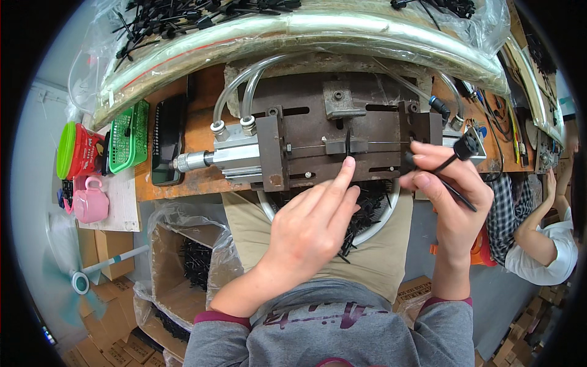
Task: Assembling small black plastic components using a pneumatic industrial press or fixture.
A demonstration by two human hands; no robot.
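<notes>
- Left hand [315, 223]: mid-frame, index out toward upper right; other fingers partly bent, palm hidden, can't tell whether it grips anything. Index tip at lower end of seated part; contact unclear.
- Seated part [348, 144]: black, slim, across centre block [335, 147], just above frame centre. Long axis runs up-down in frame, square to wire [306, 147], which runs left-right.
- Right hand [458, 192]: right of centre, thumb and fingers clamped on held parts [449, 163], apparently two.
- Held parts: one points its round head upper right, stem running lower left into the fingers; another stem slants out lower right. Axes cross.
- Plate [299, 92]: lower edge runs just above the left knuckles. Room between hands is a narrow gap over the plate's lower right.
- Side limits: left block [273, 153] and cylinder [235, 160] left; right block [428, 122] just above right fingers.
- Top limit: wrapped roll [293, 30] arcs across upper frame, well above both hands.
- Bench [153, 191]: front edge left of cylinder, tray [167, 140] just inside it.
- Below plate: black parts pile [370, 214] partly behind left hand.
</notes>
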